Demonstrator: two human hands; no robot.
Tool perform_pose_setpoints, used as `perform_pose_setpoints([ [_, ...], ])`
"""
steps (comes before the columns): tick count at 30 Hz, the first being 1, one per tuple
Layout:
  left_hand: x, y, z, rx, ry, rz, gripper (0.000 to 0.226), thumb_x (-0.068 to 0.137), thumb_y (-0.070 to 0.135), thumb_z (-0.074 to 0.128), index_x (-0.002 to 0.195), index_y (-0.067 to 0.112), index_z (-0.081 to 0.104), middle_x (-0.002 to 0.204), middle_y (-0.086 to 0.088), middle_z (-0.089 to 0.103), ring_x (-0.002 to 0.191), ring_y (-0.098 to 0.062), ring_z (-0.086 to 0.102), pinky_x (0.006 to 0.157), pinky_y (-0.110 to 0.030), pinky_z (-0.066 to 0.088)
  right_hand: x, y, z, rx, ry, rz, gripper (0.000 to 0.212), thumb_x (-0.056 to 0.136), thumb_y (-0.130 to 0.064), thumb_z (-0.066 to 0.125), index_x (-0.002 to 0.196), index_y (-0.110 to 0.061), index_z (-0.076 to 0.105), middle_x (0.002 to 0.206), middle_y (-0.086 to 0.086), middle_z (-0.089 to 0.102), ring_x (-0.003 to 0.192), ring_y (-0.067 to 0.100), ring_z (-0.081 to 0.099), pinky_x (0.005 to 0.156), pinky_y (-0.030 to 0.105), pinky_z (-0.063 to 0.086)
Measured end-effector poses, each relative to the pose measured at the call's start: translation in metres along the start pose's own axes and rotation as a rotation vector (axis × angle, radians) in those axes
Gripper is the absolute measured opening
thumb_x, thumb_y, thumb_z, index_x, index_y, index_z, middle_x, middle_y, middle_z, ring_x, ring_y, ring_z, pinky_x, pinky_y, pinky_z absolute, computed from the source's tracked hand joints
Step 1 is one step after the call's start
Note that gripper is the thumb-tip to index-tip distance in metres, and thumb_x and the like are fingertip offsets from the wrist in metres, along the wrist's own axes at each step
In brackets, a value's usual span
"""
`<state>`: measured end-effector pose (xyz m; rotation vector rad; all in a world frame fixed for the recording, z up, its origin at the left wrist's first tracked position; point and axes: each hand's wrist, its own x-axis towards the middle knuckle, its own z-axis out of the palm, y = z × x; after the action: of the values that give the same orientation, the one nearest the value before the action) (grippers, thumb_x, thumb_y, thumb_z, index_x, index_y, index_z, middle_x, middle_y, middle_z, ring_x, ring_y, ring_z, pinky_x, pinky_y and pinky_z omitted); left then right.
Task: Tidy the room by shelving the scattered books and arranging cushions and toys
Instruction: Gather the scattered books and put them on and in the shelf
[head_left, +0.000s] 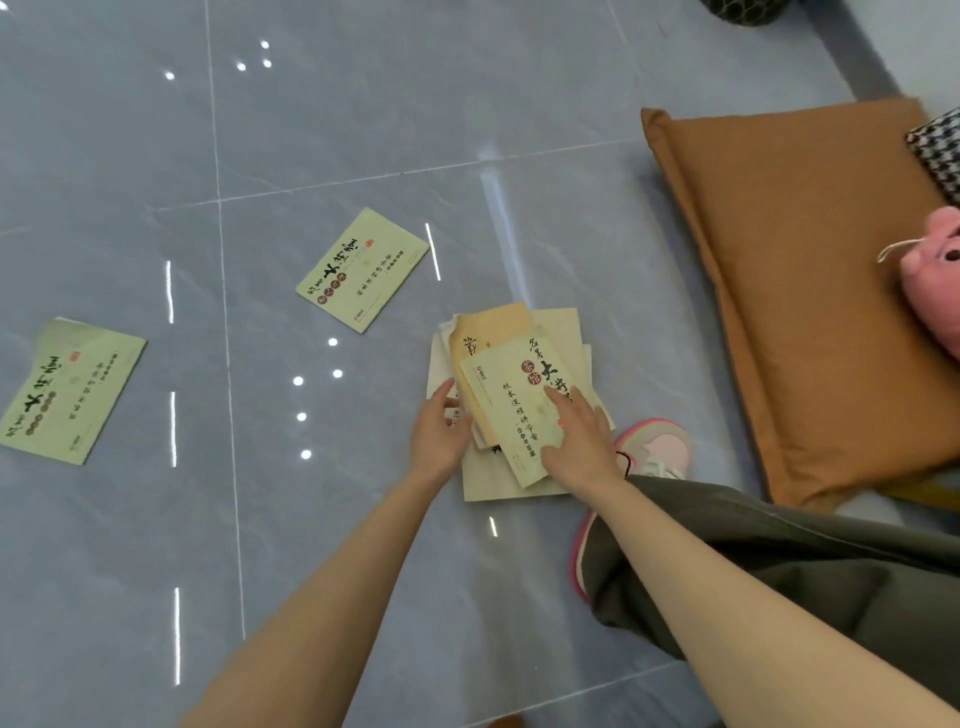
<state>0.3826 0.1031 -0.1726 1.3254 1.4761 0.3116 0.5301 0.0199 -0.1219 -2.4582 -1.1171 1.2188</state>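
A loose stack of several thin books (511, 384) lies on the grey tiled floor in front of me. My right hand (579, 441) rests flat on the top pale green book, fingers straight. My left hand (439, 431) touches the stack's left edge, thumb and fingers against the book sides. Two more pale green books lie apart on the floor: one (362, 270) just beyond the stack to the left, another (70, 389) at the far left. A brown cushion (800, 291) lies on the right, with a pink plush toy (935, 280) on it.
A black-and-white houndstooth cushion (940, 156) shows at the right edge. A dark patterned object (748, 10) sits at the top edge. My pink shoe (660, 447) and olive-clad leg (779, 561) are right of the stack. Glossy tile floor (311, 130) spreads to the left.
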Motion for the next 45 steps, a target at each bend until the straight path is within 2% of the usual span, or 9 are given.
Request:
perform_pose_setpoints([
  [2,0.013,0.006,-0.008,0.059,0.058,0.034,0.050,0.094,0.017,0.052,0.142,0.021,0.039,0.125,-0.003,0.051,0.099,-0.015,0.054,0.088,-0.031,0.049,0.003,-0.017,0.001,-0.163,0.047,0.048,0.077,0.086,-0.005,0.048,0.150,-0.034,0.017,0.160,-0.005,-0.004,0.145,0.036,-0.010,0.116,0.056,0.004],
  [6,0.040,0.017,-0.032,0.169,0.123,0.057,0.050,0.096,0.015,0.048,0.144,0.019,0.036,0.132,-0.006,0.045,0.112,-0.022,0.053,0.094,-0.036,0.048,0.016,-0.041,0.004,-0.227,-0.027,-0.039,0.070,0.088,-0.005,0.044,0.149,-0.031,0.024,0.161,-0.004,-0.002,0.147,0.030,-0.007,0.116,0.059,-0.002],
  [13,0.096,0.011,-0.071,0.415,0.131,0.054,0.060,0.094,0.010,0.048,0.149,0.016,0.024,0.148,-0.013,0.029,0.132,-0.029,0.038,0.105,-0.036,0.034,0.052,-0.080,0.020,-0.281,-0.167,-0.118,0.072,0.091,-0.001,0.045,0.149,-0.037,0.022,0.161,-0.003,-0.008,0.146,0.038,-0.005,0.108,0.054,0.032],
  [23,0.167,-0.004,-0.089,0.952,0.039,0.037,0.066,0.095,0.013,0.039,0.152,0.024,0.009,0.157,-0.020,-0.001,0.143,-0.042,0.004,0.108,-0.049,0.030,0.088,-0.078,0.033,-0.546,-0.219,-0.094,0.091,0.089,0.000,0.055,0.149,-0.047,0.005,0.158,0.005,-0.020,0.141,0.049,-0.010,0.104,0.061,0.035],
  [26,0.180,-0.004,-0.090,1.048,0.065,0.052,0.064,0.097,0.016,0.041,0.151,0.022,0.007,0.156,-0.023,0.001,0.141,-0.046,0.008,0.107,-0.048,0.033,0.096,-0.076,0.032,-0.594,-0.236,-0.108,0.100,0.085,-0.005,0.066,0.148,-0.049,0.002,0.158,0.003,-0.019,0.141,0.049,-0.010,0.098,0.055,0.045],
  [32,0.170,0.006,-0.081,1.488,0.068,0.124,0.070,0.098,0.006,0.043,0.146,-0.004,-0.007,0.152,-0.028,0.013,0.132,-0.037,0.038,0.099,-0.034,0.045,0.098,-0.082,0.031,-0.573,-0.215,-0.105,0.089,0.087,0.004,0.054,0.148,-0.046,0.012,0.159,0.004,-0.011,0.140,0.050,-0.007,0.100,0.056,0.042],
  [38,0.158,0.021,-0.096,1.147,0.070,0.105,0.056,0.088,-0.003,0.049,0.139,0.002,0.027,0.124,-0.020,0.051,0.099,-0.034,0.058,0.073,-0.036,0.044,0.100,-0.075,0.031,-0.536,-0.198,-0.128,0.092,0.083,-0.004,0.066,0.147,-0.047,0.015,0.160,0.000,-0.006,0.142,0.047,-0.003,0.100,0.053,0.044],
  [41,0.124,0.029,-0.085,0.934,0.094,0.159,0.053,0.092,-0.001,0.037,0.144,0.004,0.027,0.129,-0.021,0.050,0.104,-0.038,0.055,0.078,-0.040,0.042,0.090,-0.060,0.023,-0.439,-0.132,-0.192,0.084,0.084,-0.019,0.069,0.149,-0.037,0.020,0.160,-0.007,0.000,0.147,0.033,0.003,0.104,0.041,0.040],
  [45,0.076,0.032,-0.061,0.720,0.182,0.336,0.057,0.092,-0.002,0.038,0.146,0.012,0.029,0.132,-0.016,0.053,0.086,-0.041,0.059,0.070,-0.043,0.048,0.068,-0.029,-0.004,-0.212,-0.051,-0.157,0.075,0.085,-0.024,0.068,0.149,-0.026,0.029,0.161,-0.008,-0.003,0.138,0.016,0.033,0.103,0.030,0.038],
])
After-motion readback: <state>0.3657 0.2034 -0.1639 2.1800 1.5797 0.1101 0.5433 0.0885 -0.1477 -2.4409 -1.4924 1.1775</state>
